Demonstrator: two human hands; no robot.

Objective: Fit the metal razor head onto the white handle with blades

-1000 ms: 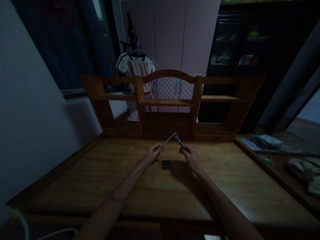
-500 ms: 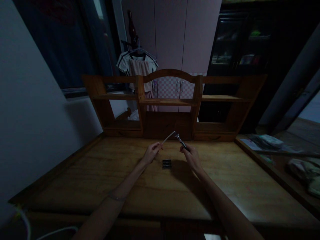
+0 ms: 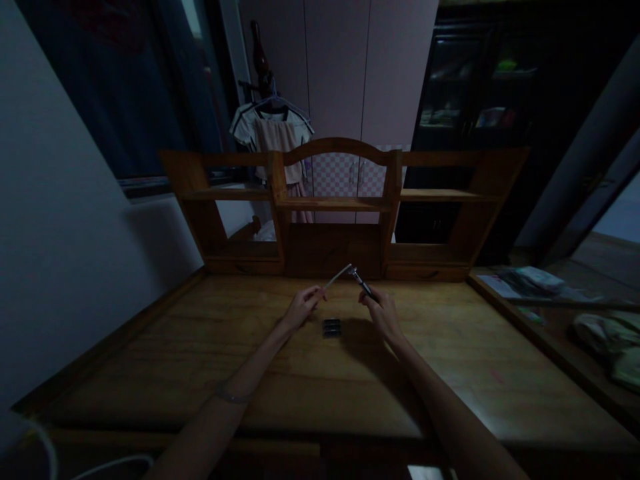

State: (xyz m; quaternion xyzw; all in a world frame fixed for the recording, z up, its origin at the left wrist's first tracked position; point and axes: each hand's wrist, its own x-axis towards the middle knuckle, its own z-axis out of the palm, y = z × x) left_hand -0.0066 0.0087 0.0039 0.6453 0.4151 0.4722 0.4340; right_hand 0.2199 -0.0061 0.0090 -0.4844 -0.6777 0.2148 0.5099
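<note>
My left hand (image 3: 303,305) is closed in a pinch on a thin pale stick (image 3: 338,275), which slants up to the right. Its kind does not show in the dim light. In my right hand (image 3: 380,311) is a razor (image 3: 363,285) with a dark handle and a silver head, tilted up to the left. The stick's far tip meets the razor's head or lies just beside it; I cannot tell if they touch. Between and below my hands, a small dark ridged pack (image 3: 332,327), like razor cartridges, lies on the wooden desk (image 3: 310,380).
A wooden shelf unit (image 3: 335,204) stands along the desk's back edge. White wall (image 3: 95,253) borders the left side. To the right, a lower surface holds papers (image 3: 520,283) and a crumpled cloth item (image 3: 607,340). A white cable (image 3: 115,461) hangs at lower left.
The razor's head and the stick's tip have come slightly closer together. Both hands keep their grips, and the dark pack stays on the desk. My view has shifted slightly.
</note>
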